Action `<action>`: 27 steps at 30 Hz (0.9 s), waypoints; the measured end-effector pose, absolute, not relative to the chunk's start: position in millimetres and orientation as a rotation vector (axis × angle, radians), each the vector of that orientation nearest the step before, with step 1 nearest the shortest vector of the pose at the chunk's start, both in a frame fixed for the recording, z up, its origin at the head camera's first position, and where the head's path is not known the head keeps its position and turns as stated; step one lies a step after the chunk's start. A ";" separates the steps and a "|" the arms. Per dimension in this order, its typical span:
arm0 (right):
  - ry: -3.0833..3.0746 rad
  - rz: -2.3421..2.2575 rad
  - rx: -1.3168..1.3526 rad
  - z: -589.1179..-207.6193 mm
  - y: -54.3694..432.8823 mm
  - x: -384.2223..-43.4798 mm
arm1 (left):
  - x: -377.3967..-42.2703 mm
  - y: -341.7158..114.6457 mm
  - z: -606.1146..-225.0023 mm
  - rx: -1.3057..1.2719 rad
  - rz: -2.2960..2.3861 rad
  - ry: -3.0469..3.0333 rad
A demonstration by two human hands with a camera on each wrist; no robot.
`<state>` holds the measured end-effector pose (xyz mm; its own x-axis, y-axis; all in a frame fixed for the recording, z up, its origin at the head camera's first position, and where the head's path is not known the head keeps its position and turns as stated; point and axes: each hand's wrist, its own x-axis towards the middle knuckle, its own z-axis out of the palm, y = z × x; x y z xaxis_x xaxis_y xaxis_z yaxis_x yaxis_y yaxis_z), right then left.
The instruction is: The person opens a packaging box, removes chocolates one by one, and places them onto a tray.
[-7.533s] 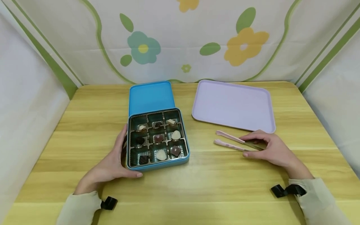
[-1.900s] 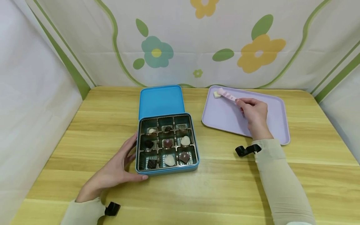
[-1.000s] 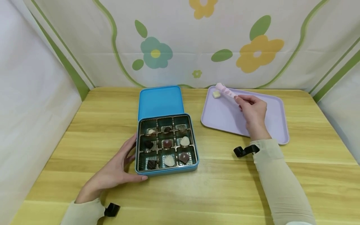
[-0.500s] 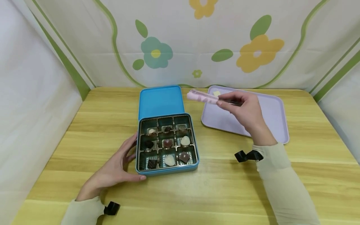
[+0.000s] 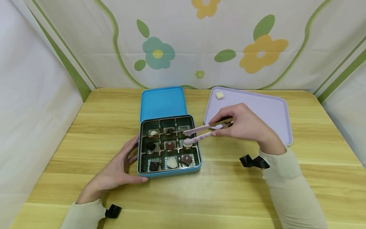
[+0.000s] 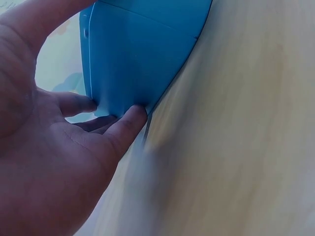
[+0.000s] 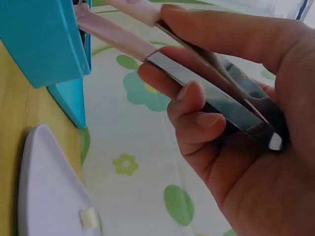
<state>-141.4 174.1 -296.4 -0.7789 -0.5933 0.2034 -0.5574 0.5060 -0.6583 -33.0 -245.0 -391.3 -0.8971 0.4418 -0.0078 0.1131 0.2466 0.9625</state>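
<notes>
My right hand [image 5: 243, 124] grips small tongs [image 5: 200, 134] with pink patterned arms and a metal spring end. Their spread tips hover at the middle-right compartment of a blue chocolate tin [image 5: 174, 173], partly covering a round white chocolate [image 5: 187, 145]. Whether they touch it I cannot tell. My left hand [image 5: 114, 171] holds the tin's near-left corner, thumb at the front wall and fingers along the left wall. In the left wrist view, fingertips [image 6: 133, 118] press the blue wall. Dark, brown and white chocolates sit in the divided insert; its far-right compartment holds none.
A lilac tray [image 5: 266, 108] lies at the back right, with one square white chocolate [image 5: 219, 95] at its far-left corner. The blue lid [image 5: 163, 101] lies behind the tin. A flowered cloth [image 5: 183, 41] hangs behind the wooden table [image 5: 220, 197].
A white chocolate went from the tin's far-right compartment to the tray. The right hand then brought the tongs left over the tin, their arms spread apart again. The left hand stayed.
</notes>
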 end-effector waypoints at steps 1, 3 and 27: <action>2.700 -1.109 -1.056 -294.6 170.6 -139.4 | -33.0 -245.1 -390.8 0.515 1.690 2.250; 2.727 -1.033 -1.115 -289.1 161.6 -135.0 | -33.2 -245.6 -390.0 0.517 1.680 2.260; 2.578 -1.088 -0.895 -301.3 157.0 -164.6 | -32.1 -243.8 -393.1 0.480 1.665 2.269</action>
